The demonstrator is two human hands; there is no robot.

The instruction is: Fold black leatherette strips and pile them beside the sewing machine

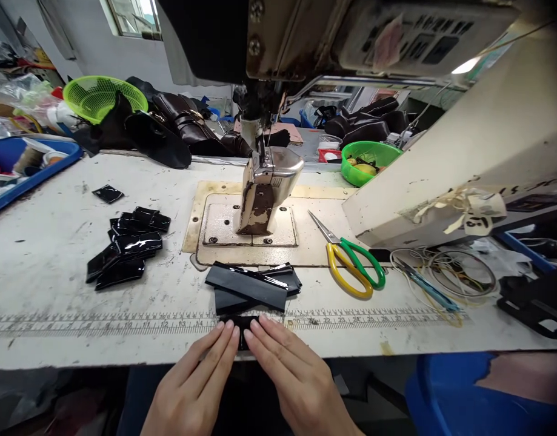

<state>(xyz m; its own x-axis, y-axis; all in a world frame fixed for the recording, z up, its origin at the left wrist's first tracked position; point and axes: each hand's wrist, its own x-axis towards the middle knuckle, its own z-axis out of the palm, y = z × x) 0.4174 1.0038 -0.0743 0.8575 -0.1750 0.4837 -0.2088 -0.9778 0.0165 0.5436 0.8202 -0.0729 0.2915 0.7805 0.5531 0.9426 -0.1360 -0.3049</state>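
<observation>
Both hands lie side by side at the table's front edge, their straight fingers flat on a small black glossy piece (242, 340) that they mostly cover. My left hand (194, 375) presses it from the left and my right hand (291, 369) from the right; both thumbs are hidden. Just beyond the fingertips rests a loose stack of black strips (248, 289), dull side up on top, with shiny patent faces showing at the edges. A heap of glossy black folded pieces (133, 242) lies to the left, with a single piece (108, 194) apart behind it.
A post-bed sewing machine (269, 188) stands in the middle. Scissors (346, 260) with yellow and green handles lie at right, near a light-blue tool (433, 290) and tangled thread. A printed ruler (100, 324) runs along the front. Green basket (105, 100) and bowl (369, 160) stand behind.
</observation>
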